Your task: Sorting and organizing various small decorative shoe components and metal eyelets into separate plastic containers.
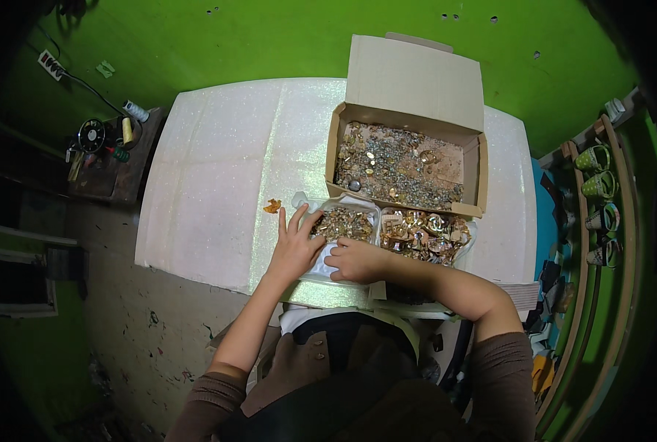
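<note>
My left hand (297, 247) rests over the left edge of a clear plastic container (377, 221), its fingers spread and its thumb near the pile inside. That pile is of small gold and brown bead-like pieces (341, 222). My right hand (358, 261) is at the container's near side, fingers bent together over a white lining (315, 269); whatever they pinch is too small to make out. Immediately right stands a second tray of shiny gold-coloured trinkets (425, 237). Behind both, an open cardboard box (481, 173) holds many small grey, blue and gold pieces.
A shimmering whitish cover (210, 169) lies over the table. An orange scrap (272, 206) sits left of the container. On a dark side table (111, 173) at far left are thread spools (135, 112). A wooden rack (590, 272) with patterned green items lines the right wall.
</note>
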Available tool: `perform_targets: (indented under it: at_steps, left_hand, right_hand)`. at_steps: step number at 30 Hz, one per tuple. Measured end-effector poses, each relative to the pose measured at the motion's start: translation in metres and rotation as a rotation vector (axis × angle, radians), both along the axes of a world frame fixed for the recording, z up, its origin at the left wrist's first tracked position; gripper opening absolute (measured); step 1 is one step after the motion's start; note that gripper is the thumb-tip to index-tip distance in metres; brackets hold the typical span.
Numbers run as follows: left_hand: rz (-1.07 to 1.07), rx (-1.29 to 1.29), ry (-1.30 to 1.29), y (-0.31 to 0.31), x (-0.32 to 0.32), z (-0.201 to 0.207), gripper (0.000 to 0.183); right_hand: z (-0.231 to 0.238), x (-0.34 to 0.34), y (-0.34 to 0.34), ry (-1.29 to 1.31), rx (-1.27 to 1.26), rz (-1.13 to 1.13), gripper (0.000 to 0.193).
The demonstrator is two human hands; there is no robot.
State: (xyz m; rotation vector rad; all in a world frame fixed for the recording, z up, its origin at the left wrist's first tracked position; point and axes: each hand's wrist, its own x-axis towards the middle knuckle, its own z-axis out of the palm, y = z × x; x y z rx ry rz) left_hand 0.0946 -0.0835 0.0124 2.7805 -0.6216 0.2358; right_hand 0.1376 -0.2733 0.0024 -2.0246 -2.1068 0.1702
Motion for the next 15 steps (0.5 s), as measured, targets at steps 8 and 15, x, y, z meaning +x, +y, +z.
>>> perform_targets:
  at_steps: [8,15]
  left_hand:
    - [0.007,-0.002,0.003,0.0001,-0.0004,0.0005,0.008]
    - [0.002,-0.007,-0.007,0.0011,-0.0005,-0.0020,0.008]
  right_hand:
    - [-0.0011,0.0032,-0.0030,0.024,0.030,0.015,0.012]
    - [-0.0017,0.0017,-0.0038,0.013,0.067,0.011,0.012]
